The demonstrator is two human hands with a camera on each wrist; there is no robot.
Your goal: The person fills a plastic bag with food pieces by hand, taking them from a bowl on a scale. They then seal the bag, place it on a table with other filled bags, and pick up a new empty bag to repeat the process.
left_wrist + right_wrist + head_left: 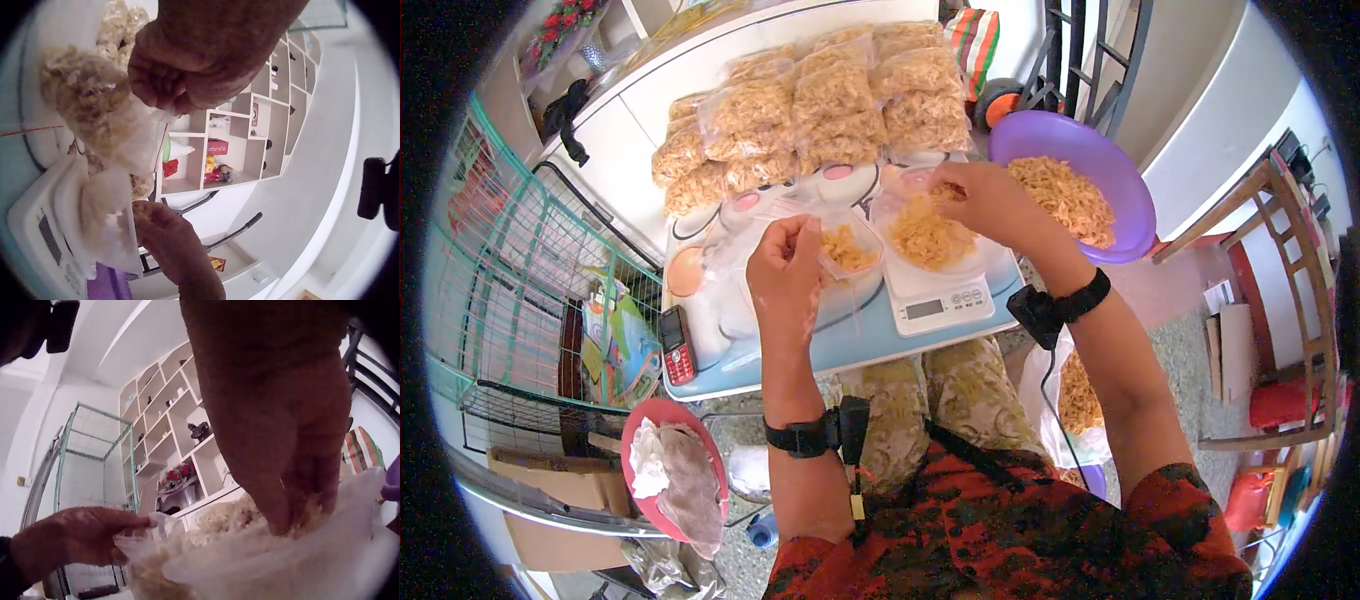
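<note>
My left hand pinches the edge of a clear zip bag, which holds some pale yellow dried flakes. Beside it, a white kitchen scale carries a translucent bowl with more flakes inside. Over the bowl's far right rim is my right hand, its fingertips pointing down and pinching a few flakes. The bag's mouth lies close to the left side of the bowl.
Filled bags are stacked along the table's back. A purple basin of flakes stands to the right. A red phone lies at the table's left edge, near a wire rack. A pink basin sits below left.
</note>
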